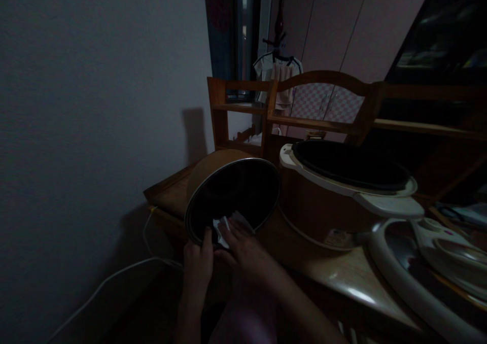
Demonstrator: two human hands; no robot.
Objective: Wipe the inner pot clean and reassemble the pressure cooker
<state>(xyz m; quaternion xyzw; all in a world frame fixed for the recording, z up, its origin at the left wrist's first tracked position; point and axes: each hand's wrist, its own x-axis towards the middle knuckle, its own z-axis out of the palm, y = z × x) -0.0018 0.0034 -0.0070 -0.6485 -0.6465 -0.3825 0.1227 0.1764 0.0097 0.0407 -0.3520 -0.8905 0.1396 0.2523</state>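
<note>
A rice cooker inner pot (205, 174), dark inside and brownish outside, is tipped on its side on the wooden desk, its mouth turned toward me. My left hand (200, 258) grips the near rim at the lower left, thumb over the edge. With my right hand (243, 245) I press a crumpled white tissue (220, 230) against the inside of the pot near its lower rim. The fingers of that hand lie over the tissue and partly hide it.
To the right stands the rice cooker body (319, 207), uncovered, with a white rim and handle. Its lid (429, 268) lies at the front right of the desk (335, 273). A wooden shelf (323, 123) runs behind. A white cable (110, 273) hangs at the left, by the wall.
</note>
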